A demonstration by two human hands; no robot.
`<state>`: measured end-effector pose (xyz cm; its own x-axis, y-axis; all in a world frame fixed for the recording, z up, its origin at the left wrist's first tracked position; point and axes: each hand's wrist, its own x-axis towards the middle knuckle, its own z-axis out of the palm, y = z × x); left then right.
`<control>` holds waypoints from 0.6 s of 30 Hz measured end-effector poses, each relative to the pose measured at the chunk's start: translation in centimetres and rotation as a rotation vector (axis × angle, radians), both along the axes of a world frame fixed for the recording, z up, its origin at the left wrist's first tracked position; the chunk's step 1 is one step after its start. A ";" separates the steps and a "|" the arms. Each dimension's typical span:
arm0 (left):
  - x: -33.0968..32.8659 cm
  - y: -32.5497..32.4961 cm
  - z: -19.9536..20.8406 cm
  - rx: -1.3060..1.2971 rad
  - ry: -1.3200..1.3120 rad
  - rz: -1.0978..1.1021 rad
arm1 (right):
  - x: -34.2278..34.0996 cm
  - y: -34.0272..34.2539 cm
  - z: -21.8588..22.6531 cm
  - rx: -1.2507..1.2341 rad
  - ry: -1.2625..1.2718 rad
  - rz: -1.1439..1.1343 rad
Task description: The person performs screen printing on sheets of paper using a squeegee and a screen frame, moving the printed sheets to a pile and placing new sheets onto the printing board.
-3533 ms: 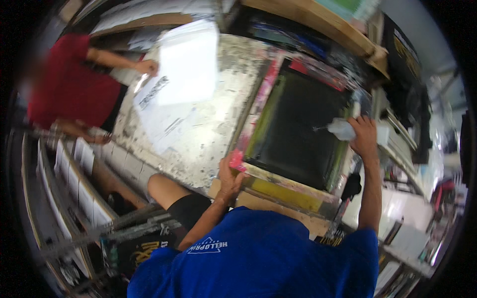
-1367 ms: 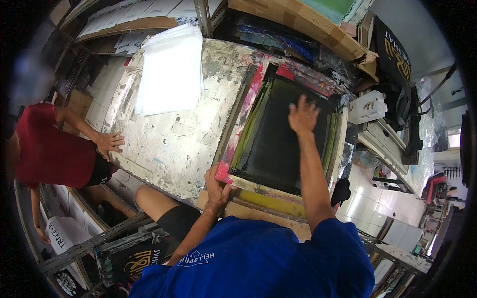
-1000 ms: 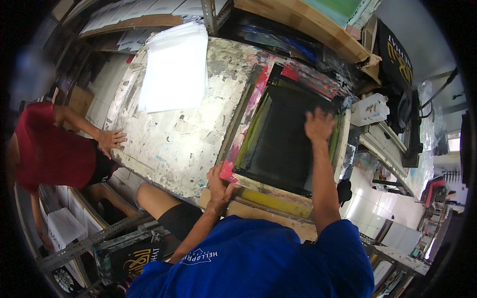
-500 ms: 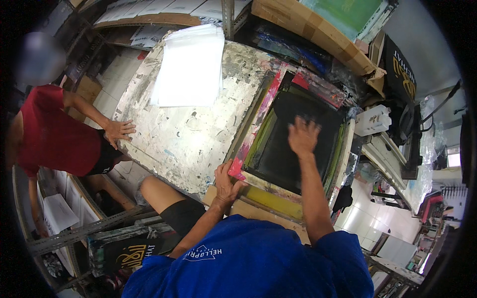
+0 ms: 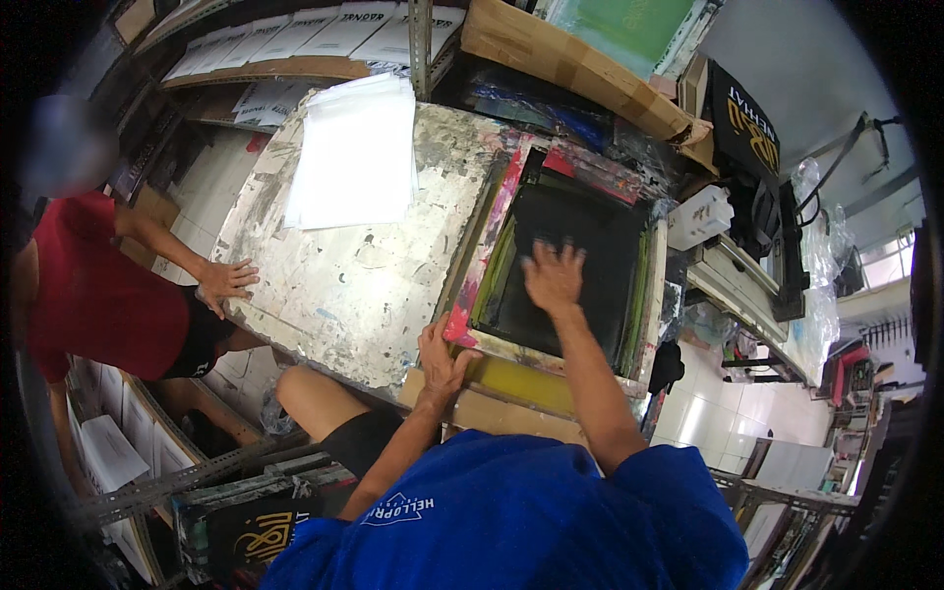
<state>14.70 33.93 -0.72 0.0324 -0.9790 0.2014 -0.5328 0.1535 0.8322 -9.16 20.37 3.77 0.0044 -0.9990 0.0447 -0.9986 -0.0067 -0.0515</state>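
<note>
One stained table [image 5: 383, 280], framed screen [image 5: 603, 258], loaded shelves [image 5: 285, 69]

Brown cardboard box [image 5: 560, 64] lies at the top, a green panel [image 5: 621, 37] beyond it. Clear plastic sheeting [image 5: 813, 334] drapes at right. White printed packets [image 5: 339, 32] line the upper-left shelf [image 5: 265, 71].

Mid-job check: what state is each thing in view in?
Right hand: open, fingers spread over dark mesh; contact unclear.
Left hand: curled at the screen-printing frame's near-left corner.
Screen-printing frame: paint-stained.
White sheet stack: lying flat, edges uneven.
Worktable: stained, patchy.
Co-worker's hand: spread on worktable.
Cardboard box: ragged at right end.
</note>
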 end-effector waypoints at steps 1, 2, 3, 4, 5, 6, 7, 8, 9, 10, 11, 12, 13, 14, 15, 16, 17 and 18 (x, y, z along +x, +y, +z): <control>-0.3 -0.2 0.0 -0.008 0.010 -0.011 | -3.0 1.3 -0.2 -0.016 0.057 -0.106; -0.4 -0.1 -0.1 -0.006 0.016 -0.005 | -4.9 2.5 2.2 0.155 0.096 -0.236; -0.6 -0.1 0.1 -0.013 0.026 0.000 | -7.9 3.7 1.6 0.169 0.066 -0.359; -0.7 -0.1 0.2 -0.021 0.031 0.000 | -9.6 4.6 0.8 0.160 0.066 -0.506; -0.6 -0.1 0.3 -0.030 0.035 0.002 | -10.3 4.9 0.7 0.159 0.104 -0.584; -0.6 -0.1 0.3 -0.040 0.038 0.004 | -9.9 4.6 -0.1 0.164 0.124 -0.583; -0.6 -0.1 0.3 -0.039 0.038 -0.005 | -8.3 4.0 -0.2 0.173 0.141 -0.583; -0.6 -0.1 0.4 -0.029 0.036 -0.001 | -6.1 3.8 0.1 0.187 0.156 -0.588; -0.6 -0.1 0.7 -0.019 0.034 0.000 | -2.5 3.6 1.5 0.174 0.053 -0.463; -0.5 0.0 1.0 -0.011 0.036 -0.001 | 0.6 3.5 2.2 0.167 -0.005 -0.317; -0.5 -0.1 0.4 -0.050 0.044 -0.013 | 2.9 3.2 1.1 0.126 0.001 -0.160; -0.4 -0.1 0.0 -0.051 0.033 -0.007 | 5.1 3.1 0.7 0.138 -0.072 -0.041; -0.3 -0.1 -0.3 -0.052 0.023 0.001 | 5.2 3.5 0.9 0.140 -0.072 0.002; -0.1 0.0 -0.3 -0.051 0.011 0.005 | 5.2 4.1 1.4 0.143 -0.075 0.040; 0.0 0.0 -0.3 -0.020 0.016 0.006 | 4.0 4.9 2.4 0.191 -0.049 -0.033; -0.2 0.0 0.3 0.012 0.020 0.000 | 1.5 5.8 3.1 0.238 -0.025 -0.113; -0.3 0.1 0.7 0.043 0.024 -0.005 | -1.3 7.0 3.1 0.258 -0.017 -0.229; -0.2 0.2 0.7 0.044 0.037 0.005 | -3.8 7.8 3.1 0.276 -0.005 -0.332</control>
<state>14.54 34.14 -0.03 0.0435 -0.9866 0.1571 -0.5024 0.1143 0.8571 -12.98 28.15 6.87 -0.3184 -0.9208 -0.2254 -0.9442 0.3293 -0.0116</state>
